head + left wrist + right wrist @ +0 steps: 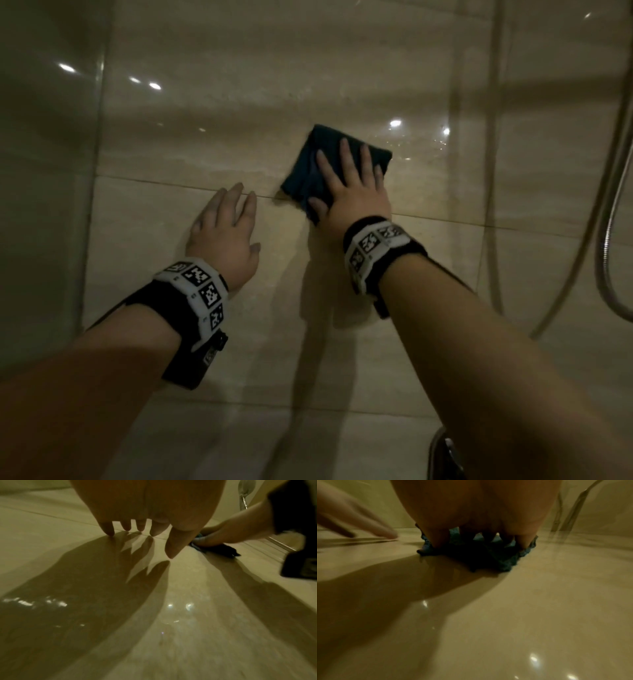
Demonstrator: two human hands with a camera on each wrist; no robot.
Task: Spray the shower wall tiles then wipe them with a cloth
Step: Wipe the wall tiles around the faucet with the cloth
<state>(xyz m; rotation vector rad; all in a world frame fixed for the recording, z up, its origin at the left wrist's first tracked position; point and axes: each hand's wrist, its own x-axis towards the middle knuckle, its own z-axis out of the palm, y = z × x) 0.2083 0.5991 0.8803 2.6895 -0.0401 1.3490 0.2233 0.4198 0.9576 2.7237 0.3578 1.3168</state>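
A folded dark blue cloth (306, 171) lies flat against the glossy beige wall tiles (212, 144). My right hand (349, 181) presses it to the wall with straight, spread fingers. The right wrist view shows the cloth (508, 559) bunched under those fingertips. My left hand (227, 226) is open, its fingertips (108, 530) resting on the tile just left of the cloth, near a horizontal grout line. In the left wrist view the right hand (228, 534) covers the cloth (221, 549). No spray bottle is in view.
A metal shower hose (609, 219) hangs in a loop at the right. A chrome fitting (445, 455) shows at the bottom right edge. A wall corner (96, 171) runs down the left side. Droplets glisten on the tile (421, 144) right of the cloth.
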